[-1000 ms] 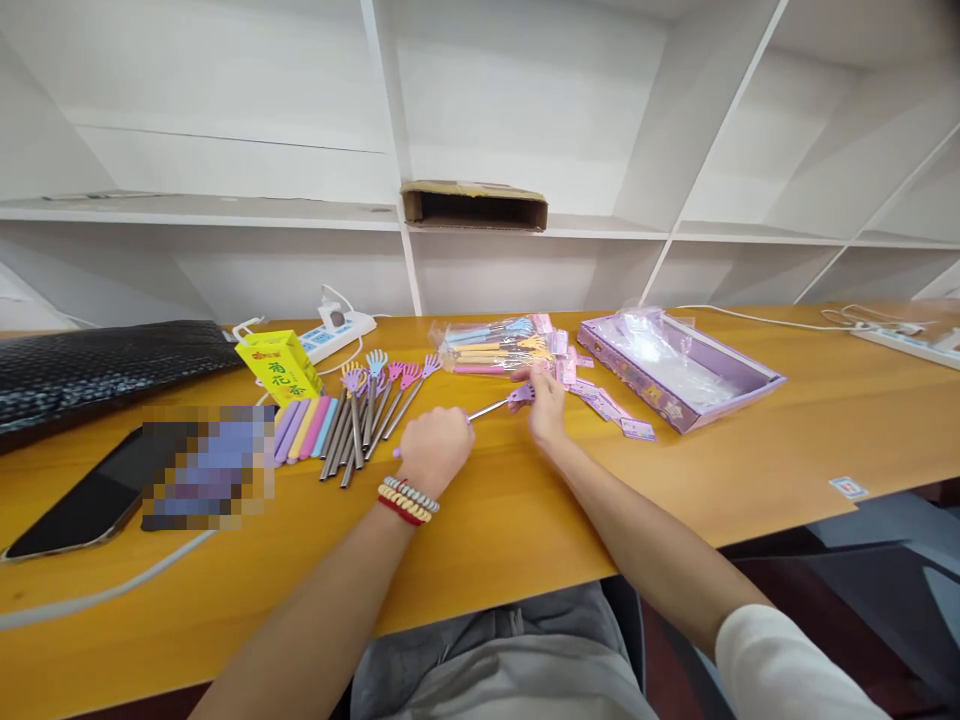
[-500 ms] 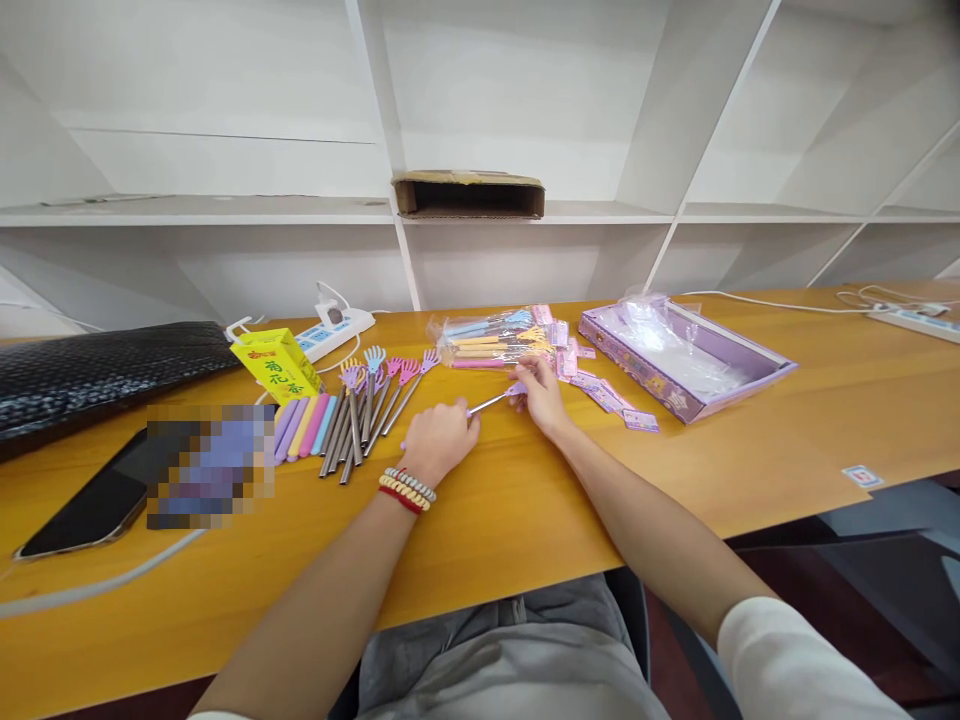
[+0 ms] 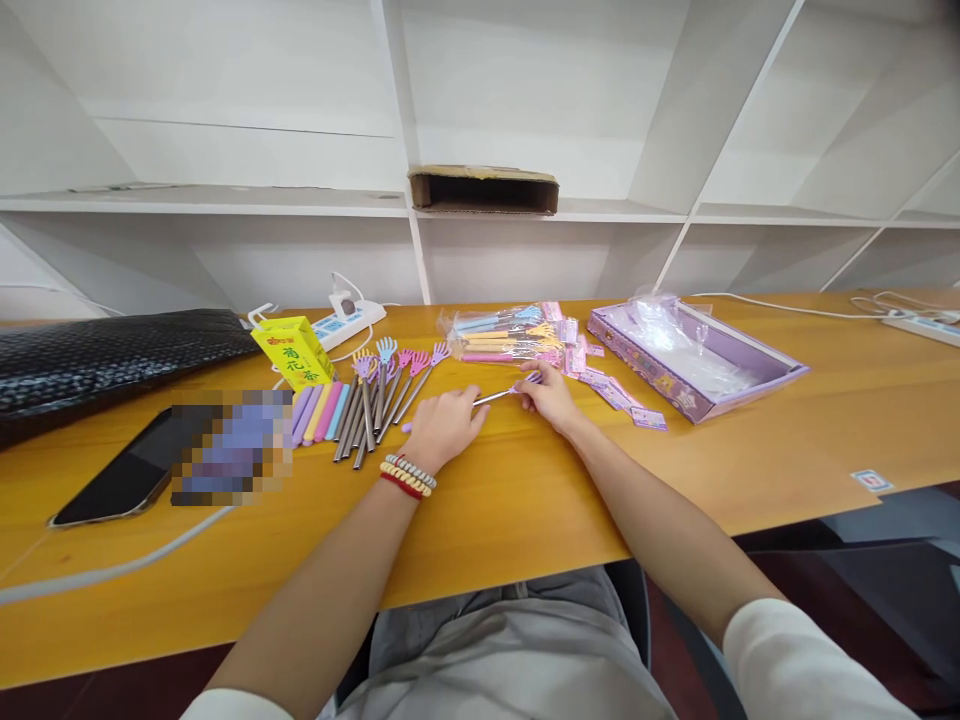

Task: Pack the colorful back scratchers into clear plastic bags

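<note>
A purple back scratcher (image 3: pixel 492 397) with a thin metal shaft lies between my hands above the table. My left hand (image 3: pixel 448 428) is closed around its handle end, and a purple tip pokes out on the left. With fingers pinched, my right hand (image 3: pixel 553 400) holds the purple claw end. To the left lie several metal rods with coloured claw heads (image 3: pixel 367 405). Beside them is a row of purple, yellow, pink and blue handles (image 3: pixel 324 412). Clear bags of back scratchers (image 3: pixel 502 335) rest beyond my hands, with printed cards at their right ends.
Small pink and purple cards (image 3: pixel 648 418) lie right of my hands, near a purple open box (image 3: pixel 712 405) with clear plastic inside. A yellow drink carton (image 3: pixel 294 352), a power strip (image 3: pixel 349 325), a phone (image 3: pixel 120 470) and a black bubble-wrap package (image 3: pixel 112 365) are on the left.
The view has shifted slightly, so things on the table appear further right. My right fingers have changed position a little on the claw end, and more of its prongs now show.
</note>
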`<state>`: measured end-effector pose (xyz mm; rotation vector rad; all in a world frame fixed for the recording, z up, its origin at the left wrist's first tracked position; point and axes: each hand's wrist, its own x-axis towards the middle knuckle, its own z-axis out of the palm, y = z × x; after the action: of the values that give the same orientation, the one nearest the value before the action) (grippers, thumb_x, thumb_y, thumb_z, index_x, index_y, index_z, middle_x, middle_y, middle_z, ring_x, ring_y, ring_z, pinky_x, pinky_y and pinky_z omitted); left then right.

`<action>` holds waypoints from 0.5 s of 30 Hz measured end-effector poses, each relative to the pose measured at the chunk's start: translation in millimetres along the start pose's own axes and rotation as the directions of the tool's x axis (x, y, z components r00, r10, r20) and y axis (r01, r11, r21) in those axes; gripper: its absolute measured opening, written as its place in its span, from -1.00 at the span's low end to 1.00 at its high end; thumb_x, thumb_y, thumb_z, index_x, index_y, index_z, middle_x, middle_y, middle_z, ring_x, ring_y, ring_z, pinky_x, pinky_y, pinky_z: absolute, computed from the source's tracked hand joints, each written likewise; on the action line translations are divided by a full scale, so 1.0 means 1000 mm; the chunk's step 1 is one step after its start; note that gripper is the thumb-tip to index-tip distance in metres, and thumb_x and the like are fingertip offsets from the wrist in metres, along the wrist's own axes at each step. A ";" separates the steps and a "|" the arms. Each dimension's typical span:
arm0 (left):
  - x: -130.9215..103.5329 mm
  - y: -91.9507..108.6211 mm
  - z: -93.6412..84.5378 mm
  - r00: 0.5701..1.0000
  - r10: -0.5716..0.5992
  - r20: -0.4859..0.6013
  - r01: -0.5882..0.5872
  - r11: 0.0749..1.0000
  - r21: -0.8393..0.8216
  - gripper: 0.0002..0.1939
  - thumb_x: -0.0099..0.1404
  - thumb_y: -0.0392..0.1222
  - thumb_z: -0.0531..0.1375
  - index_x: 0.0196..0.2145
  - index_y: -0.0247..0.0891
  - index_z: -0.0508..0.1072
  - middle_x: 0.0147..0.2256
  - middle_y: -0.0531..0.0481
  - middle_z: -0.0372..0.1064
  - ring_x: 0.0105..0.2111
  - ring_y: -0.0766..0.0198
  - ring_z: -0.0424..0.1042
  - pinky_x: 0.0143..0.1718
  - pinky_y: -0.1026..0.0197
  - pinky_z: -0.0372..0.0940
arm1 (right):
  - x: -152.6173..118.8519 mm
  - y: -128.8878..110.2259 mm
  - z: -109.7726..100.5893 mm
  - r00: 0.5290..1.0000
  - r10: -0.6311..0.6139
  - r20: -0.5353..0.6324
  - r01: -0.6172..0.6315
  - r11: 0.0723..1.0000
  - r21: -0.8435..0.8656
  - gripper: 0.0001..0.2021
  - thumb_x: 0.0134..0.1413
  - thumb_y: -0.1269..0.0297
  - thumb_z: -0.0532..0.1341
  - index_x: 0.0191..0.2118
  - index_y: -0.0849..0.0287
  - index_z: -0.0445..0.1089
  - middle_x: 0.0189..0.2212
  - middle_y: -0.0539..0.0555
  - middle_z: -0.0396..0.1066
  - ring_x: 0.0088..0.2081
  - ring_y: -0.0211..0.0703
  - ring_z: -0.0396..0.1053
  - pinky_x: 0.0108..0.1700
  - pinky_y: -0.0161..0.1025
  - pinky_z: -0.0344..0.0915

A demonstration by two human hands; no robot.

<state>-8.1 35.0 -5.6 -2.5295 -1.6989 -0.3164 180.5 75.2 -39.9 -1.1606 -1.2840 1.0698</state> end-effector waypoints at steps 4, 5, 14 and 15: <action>-0.001 0.003 0.001 0.998 0.052 -0.036 -0.053 0.998 -0.031 -0.66 0.35 -0.06 -0.13 -0.05 -0.16 0.31 -0.19 -0.09 0.40 -0.22 0.12 0.41 -0.29 0.15 0.19 | -0.001 -0.007 -0.001 0.999 0.033 -0.043 -0.021 0.964 0.266 -0.60 -0.31 0.29 0.31 -0.25 0.11 0.19 -0.66 -0.15 0.35 -0.73 -0.34 0.22 -0.71 -0.40 0.14; -0.001 0.003 0.002 0.996 0.071 -0.045 -0.073 0.997 -0.034 -0.66 0.36 -0.09 -0.14 -0.05 -0.16 0.31 -0.19 -0.09 0.40 -0.23 0.13 0.40 -0.29 0.15 0.19 | -0.001 -0.009 -0.001 0.999 0.025 -0.038 -0.013 0.958 0.287 -0.61 -0.31 0.26 0.32 -0.27 0.12 0.20 -0.63 -0.13 0.37 -0.72 -0.34 0.24 -0.71 -0.40 0.15; 0.004 -0.008 0.008 0.947 0.161 -0.279 -0.146 0.987 0.073 -0.67 0.28 -0.33 -0.04 -0.04 -0.27 0.35 -0.24 -0.16 0.36 -0.19 0.07 0.32 -0.20 0.07 0.12 | -0.007 -0.012 -0.001 0.984 0.042 0.176 -0.068 0.987 0.143 -0.67 -0.12 -0.01 0.23 -0.39 0.19 0.30 -0.57 -0.01 0.42 -0.69 -0.35 0.27 -0.73 -0.41 0.07; 0.004 -0.010 0.007 0.939 0.163 -0.302 -0.145 0.986 0.081 -0.69 0.31 -0.26 -0.04 -0.06 -0.26 0.37 -0.26 -0.15 0.37 -0.20 0.07 0.33 -0.20 0.06 0.11 | -0.008 -0.011 -0.001 0.979 0.029 0.200 -0.051 0.993 0.108 -0.67 -0.12 0.01 0.24 -0.39 0.20 0.32 -0.56 -0.01 0.42 -0.68 -0.36 0.26 -0.72 -0.41 0.06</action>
<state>-14.8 43.7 -11.9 -2.3994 -1.3669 -0.6042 180.9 65.7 -30.1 -1.0188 -1.3390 1.2972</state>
